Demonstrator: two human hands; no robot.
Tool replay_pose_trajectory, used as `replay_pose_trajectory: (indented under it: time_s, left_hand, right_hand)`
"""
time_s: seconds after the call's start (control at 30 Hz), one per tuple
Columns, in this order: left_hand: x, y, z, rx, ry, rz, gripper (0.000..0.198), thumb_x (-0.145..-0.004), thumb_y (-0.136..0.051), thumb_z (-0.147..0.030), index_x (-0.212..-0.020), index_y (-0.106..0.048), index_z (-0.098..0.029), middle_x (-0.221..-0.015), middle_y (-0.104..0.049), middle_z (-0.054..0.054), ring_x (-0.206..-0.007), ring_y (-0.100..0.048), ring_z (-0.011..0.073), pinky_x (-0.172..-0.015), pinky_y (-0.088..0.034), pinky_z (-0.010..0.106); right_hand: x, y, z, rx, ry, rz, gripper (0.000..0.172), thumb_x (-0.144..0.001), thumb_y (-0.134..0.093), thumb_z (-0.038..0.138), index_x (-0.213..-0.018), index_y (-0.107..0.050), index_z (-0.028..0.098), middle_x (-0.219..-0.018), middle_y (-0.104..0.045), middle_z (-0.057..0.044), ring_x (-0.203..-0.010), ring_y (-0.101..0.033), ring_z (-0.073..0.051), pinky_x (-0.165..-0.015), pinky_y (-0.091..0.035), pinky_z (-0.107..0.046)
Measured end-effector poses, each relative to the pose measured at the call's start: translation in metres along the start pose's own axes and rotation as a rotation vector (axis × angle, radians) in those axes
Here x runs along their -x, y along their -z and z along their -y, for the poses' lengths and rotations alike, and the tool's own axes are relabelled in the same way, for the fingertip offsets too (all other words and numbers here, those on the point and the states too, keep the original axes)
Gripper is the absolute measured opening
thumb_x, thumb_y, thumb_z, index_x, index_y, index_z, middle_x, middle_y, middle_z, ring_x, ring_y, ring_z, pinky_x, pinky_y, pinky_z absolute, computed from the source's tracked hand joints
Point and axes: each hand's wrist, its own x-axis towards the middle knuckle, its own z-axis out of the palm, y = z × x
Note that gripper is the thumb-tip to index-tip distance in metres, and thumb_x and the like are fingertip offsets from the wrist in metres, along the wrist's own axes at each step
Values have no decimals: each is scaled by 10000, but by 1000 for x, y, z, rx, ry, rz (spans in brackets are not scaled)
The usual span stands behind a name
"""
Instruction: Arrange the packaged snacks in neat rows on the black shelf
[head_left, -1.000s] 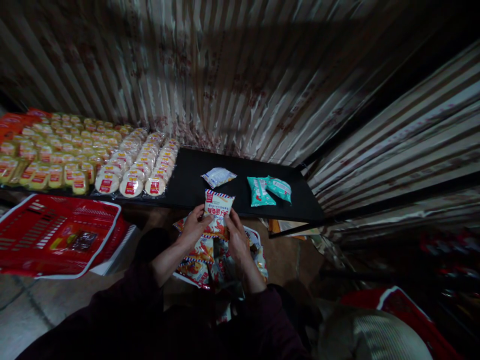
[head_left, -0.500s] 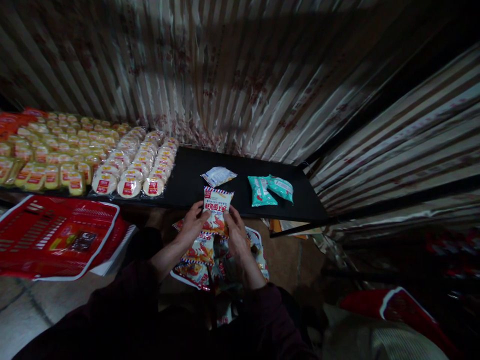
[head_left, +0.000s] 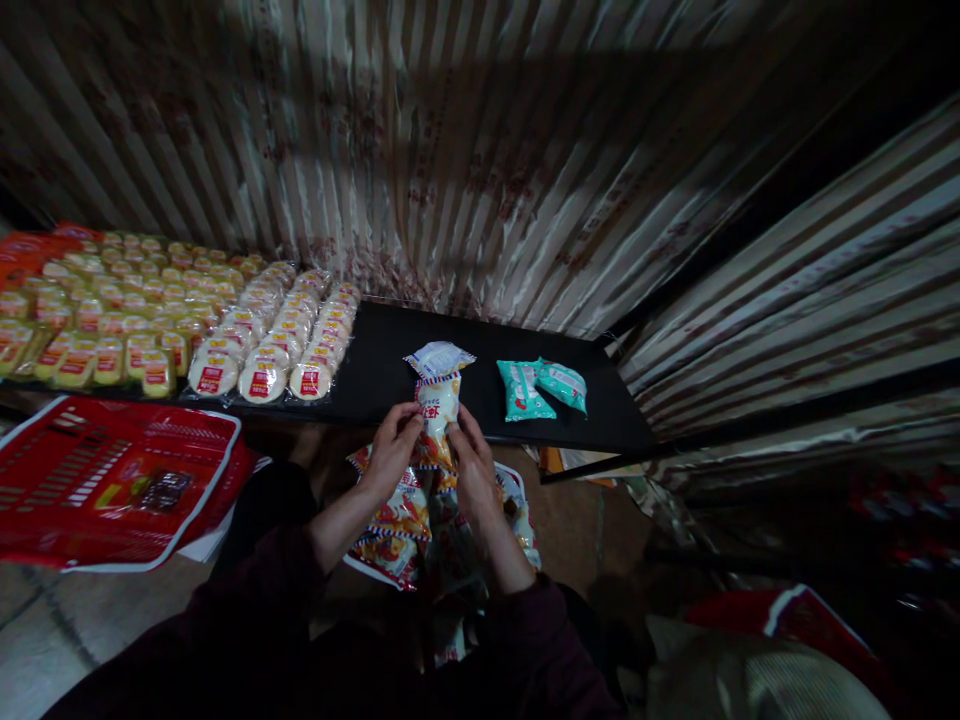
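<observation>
Both my hands grip one snack packet (head_left: 436,410), white and orange with a striped edge, held upright at the front edge of the black shelf (head_left: 382,385). My left hand (head_left: 392,452) pinches its left side and my right hand (head_left: 471,468) its right side, squeezing it narrow. Below my hands lie more packets of the same kind (head_left: 397,520) in a heap. On the shelf just behind the held packet rests a white packet (head_left: 439,357), and two teal packets (head_left: 538,385) lie to its right.
Rows of round wrapped cakes (head_left: 262,340) and yellow packets (head_left: 105,310) fill the shelf's left part. A red plastic basket (head_left: 105,480) sits low at the left. Corrugated metal sheeting (head_left: 480,150) walls the back and right. Another red basket edge (head_left: 810,620) shows at lower right.
My hands have squeezed the held packet narrower and lifted it slightly toward the white packet on the shelf. The view has shifted a little.
</observation>
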Motion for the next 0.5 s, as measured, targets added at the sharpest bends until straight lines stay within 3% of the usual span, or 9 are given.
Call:
replay_pose_trajectory:
  time_s: [0.13,0.27,0.4,0.5]
  left_hand:
    - [6,0,-8,165,74,66,394,-759,-627,-446,-1061,-588,-196,-1027,-647,46,-925,-604,183,-790,-471,274]
    - [4,1,-10,358,190,50,523,-663,-732,-375,-1120,-560,-188,-990,-671,57,-852,-636,180,-745,-485,268]
    - [-3,4,-10,572,332,13,374,-630,-704,-296,-970,-606,-176,-811,-684,11,-707,-644,161,-652,-496,256]
    - [-7,10,-4,570,347,-14,258,-633,-662,-264,-872,-631,-173,-777,-688,16,-716,-653,185,-654,-511,279]
  right_hand:
    - [3,-3,4,121,83,31,484,-821,-551,462,-1254,-548,244,-1296,-576,-42,-1207,-512,-230,-1031,-394,-410]
    - [2,-7,2,270,217,73,408,-845,-525,405,-1212,-581,237,-1319,-548,-51,-1247,-469,-208,-1083,-327,-408]
    - [0,-9,-3,392,353,91,336,-845,-514,321,-1157,-611,241,-1295,-552,-61,-1234,-473,-200,-1072,-336,-415]
    - [-2,-9,-7,484,429,77,312,-845,-508,294,-1133,-618,248,-1295,-541,-68,-1218,-477,-207,-1048,-357,-430]
